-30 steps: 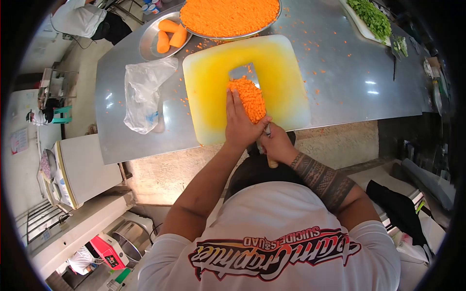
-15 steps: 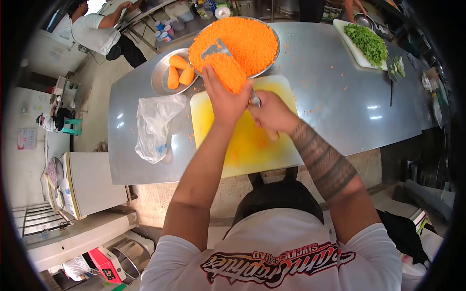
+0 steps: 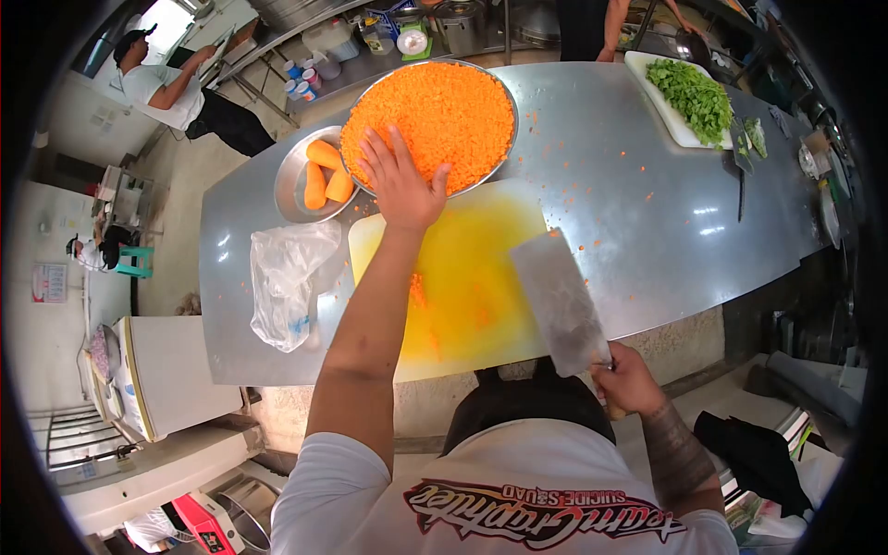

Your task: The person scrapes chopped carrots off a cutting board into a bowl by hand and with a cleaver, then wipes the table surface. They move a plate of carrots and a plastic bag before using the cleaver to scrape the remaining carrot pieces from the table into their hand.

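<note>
My left hand (image 3: pixel 402 185) lies spread with its palm down on the near edge of a heap of chopped carrot (image 3: pixel 444 116), which fills a large round metal tray (image 3: pixel 511 148). My right hand (image 3: pixel 631 379) is wrapped round the handle of a wide cleaver (image 3: pixel 562 301), whose blade points up and left over the right edge of the cutting board (image 3: pixel 462 305). Yellow-stained and nearly bare, the board carries a few carrot bits (image 3: pixel 418 291). Left of the tray, a metal bowl (image 3: pixel 289 190) holds several peeled carrots (image 3: pixel 324 154).
A crumpled plastic bag (image 3: pixel 285 277) lies left of the board on the metal table (image 3: pixel 647 277). Chopped greens (image 3: pixel 689 100) sit on a white board (image 3: pixel 638 63) at the back right, beside a knife (image 3: pixel 740 185). One person (image 3: pixel 166 88) stands at the back left; others' arms show behind the table.
The cleaver and my right hand have moved down and right, away from the tray. The carrot on the blade is gone. My left hand has left the blade and now rests open on the heap.
</note>
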